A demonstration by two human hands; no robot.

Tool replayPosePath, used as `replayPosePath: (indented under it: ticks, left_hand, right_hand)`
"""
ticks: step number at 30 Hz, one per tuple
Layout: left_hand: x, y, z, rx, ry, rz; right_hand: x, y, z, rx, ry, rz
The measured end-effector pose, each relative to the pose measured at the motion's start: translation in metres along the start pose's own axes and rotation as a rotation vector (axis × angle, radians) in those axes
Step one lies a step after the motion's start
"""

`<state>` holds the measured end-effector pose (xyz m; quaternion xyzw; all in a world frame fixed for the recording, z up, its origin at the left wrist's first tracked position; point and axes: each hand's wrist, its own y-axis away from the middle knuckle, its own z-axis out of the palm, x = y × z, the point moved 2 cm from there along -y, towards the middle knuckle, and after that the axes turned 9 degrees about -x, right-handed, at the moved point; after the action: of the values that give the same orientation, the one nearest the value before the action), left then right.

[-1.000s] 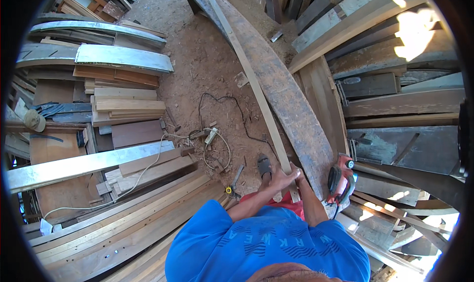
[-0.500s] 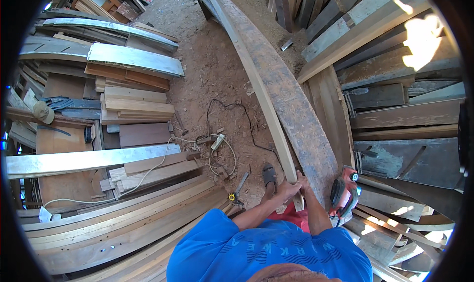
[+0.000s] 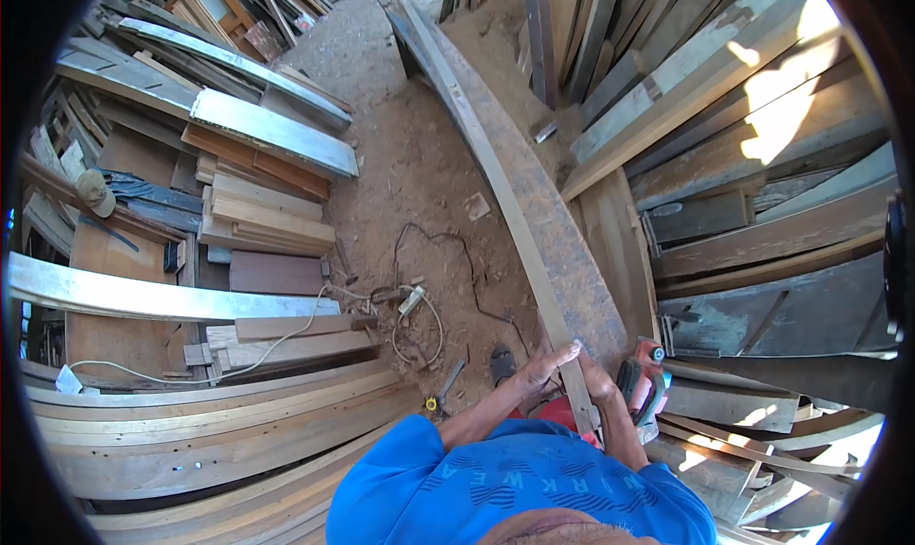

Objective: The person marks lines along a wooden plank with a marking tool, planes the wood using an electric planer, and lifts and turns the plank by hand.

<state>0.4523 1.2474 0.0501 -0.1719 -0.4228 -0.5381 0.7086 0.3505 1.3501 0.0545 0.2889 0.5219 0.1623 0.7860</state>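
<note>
A long, narrow wooden batten (image 3: 502, 185) runs away from me along the left side of a long worn plank bench (image 3: 570, 268). Both my hands are at its near end. My left hand (image 3: 547, 367) grips it from the left, with the thumb across the top face. On the other side, my right hand (image 3: 599, 383) is closed against its right edge, fingers partly hidden. The batten's near tip sticks out past my hands toward my body. Just right of my right hand sits a red power tool (image 3: 648, 378) with a dark handle.
Stacked boards (image 3: 267, 206) and long planks (image 3: 219, 431) fill the left side. More timber (image 3: 772, 230) leans at the right. On the dirt floor lie a power strip (image 3: 411, 302), a looping dark cord (image 3: 467, 249), and a tool with a yellow part (image 3: 433, 403).
The batten's near end now reaches farther past my hands toward my body. My hands have moved apart to either side of it. The whole view has turned slightly.
</note>
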Motion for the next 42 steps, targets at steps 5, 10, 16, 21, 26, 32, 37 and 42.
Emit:
replayPosePath:
  ticks: [5,10,16,21,26,32,37,42]
  left_hand:
    - [0.131,0.026,0.062,-0.331,0.322,0.119]
    - [0.211,0.036,0.073,-0.483,-0.027,0.352]
    - [0.323,0.087,0.099,-0.484,0.259,0.363]
    - [0.359,0.106,0.104,-0.371,0.199,0.435]
    - [0.366,0.112,0.099,-0.387,0.237,0.393]
    - [0.368,0.110,0.094,-0.419,0.264,0.394]
    - [0.363,0.105,0.088,-0.455,0.299,0.383]
    - [0.354,0.096,0.081,-0.657,0.465,0.371]
  right_hand:
    - [-0.106,0.085,0.032,-0.068,0.043,-0.255]
    - [-0.185,0.140,0.081,-0.255,0.029,-0.581]
    - [-0.261,0.174,0.151,-0.350,0.000,-0.789]
    - [-0.274,0.173,0.177,-0.292,0.011,-0.827]
    - [-0.266,0.159,0.172,-0.370,-0.041,-0.831]
    - [-0.275,0.162,0.186,-0.365,0.045,-0.912]
    - [-0.278,0.173,0.195,-0.230,0.051,-0.838]
    - [-0.277,0.174,0.190,-0.290,0.053,-0.831]
